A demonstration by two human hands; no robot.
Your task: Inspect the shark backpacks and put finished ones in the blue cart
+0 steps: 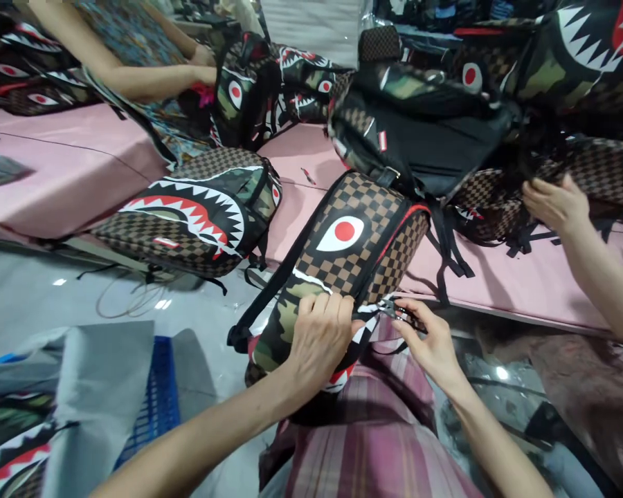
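Note:
A backpack with brown checks, camouflage, a red eye and shark teeth leans from my lap onto the pink table's edge. My left hand presses on its camouflage lower front, fingers curled over the fabric. My right hand pinches a small dark part, perhaps a zipper pull, at the bag's lower right side. A second backpack of the same pattern lies on its side to the left.
Several more shark backpacks are piled across the table's back. Another person's hand at right touches a checked bag. A further person's arms work on a bag at top left. A blue crate stands on the floor, lower left.

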